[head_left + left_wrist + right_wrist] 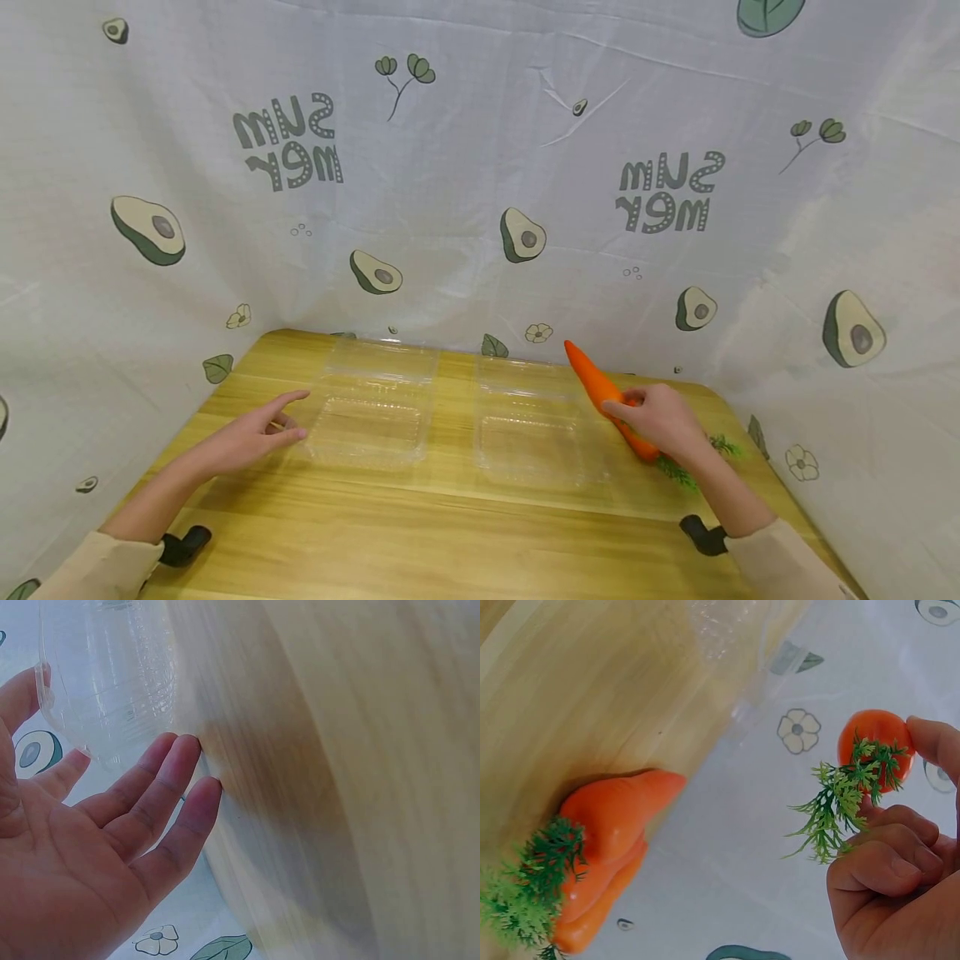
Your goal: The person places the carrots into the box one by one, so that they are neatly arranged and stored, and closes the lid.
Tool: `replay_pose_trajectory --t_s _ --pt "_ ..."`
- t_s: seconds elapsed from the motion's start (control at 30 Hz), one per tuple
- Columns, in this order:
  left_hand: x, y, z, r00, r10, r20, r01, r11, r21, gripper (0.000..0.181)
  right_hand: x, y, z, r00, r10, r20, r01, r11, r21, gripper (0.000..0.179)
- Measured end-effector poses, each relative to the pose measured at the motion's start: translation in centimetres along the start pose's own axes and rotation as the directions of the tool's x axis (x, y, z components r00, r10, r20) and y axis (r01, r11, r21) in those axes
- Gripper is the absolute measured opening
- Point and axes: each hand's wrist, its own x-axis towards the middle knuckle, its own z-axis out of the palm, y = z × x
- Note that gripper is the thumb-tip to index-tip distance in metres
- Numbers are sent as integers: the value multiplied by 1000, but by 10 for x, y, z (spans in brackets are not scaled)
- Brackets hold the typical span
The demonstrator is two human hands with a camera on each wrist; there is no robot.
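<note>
In the head view, my right hand (663,417) holds an orange carrot (588,375) by its thicker part, its tip pointing up and away to the left. The right wrist view shows this carrot (874,735) end-on, pinched between thumb and fingers, green fronds hanging from it. Below, more orange carrots (611,817) with leafy tops lie together on the table. My left hand (258,433) has its fingers spread at the left side of a clear plastic container (367,425). From the left wrist, a fingertip appears at the container's edge (45,697); contact is hard to tell.
A second clear container (528,446) stands right of the first, both with lids raised at the back. They are on a wooden table (420,542). A white printed cloth (450,167) hangs behind and along both sides. Black wrist mounts (186,546) sit at both cuffs.
</note>
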Motion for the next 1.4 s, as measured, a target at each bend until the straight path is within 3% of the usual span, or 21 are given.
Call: replay_pose_trajectory --t_s 0.43,1.4 --pt "0 -1 0 1000 1 2 -1 1000 -1 71 7 -22 -3 998 -57 -6 57 998 7 55" --pt "1 -2 2 1000 2 -5 -2 1000 2 71 30 -65 -12 992 -125 30 125 992 10 52"
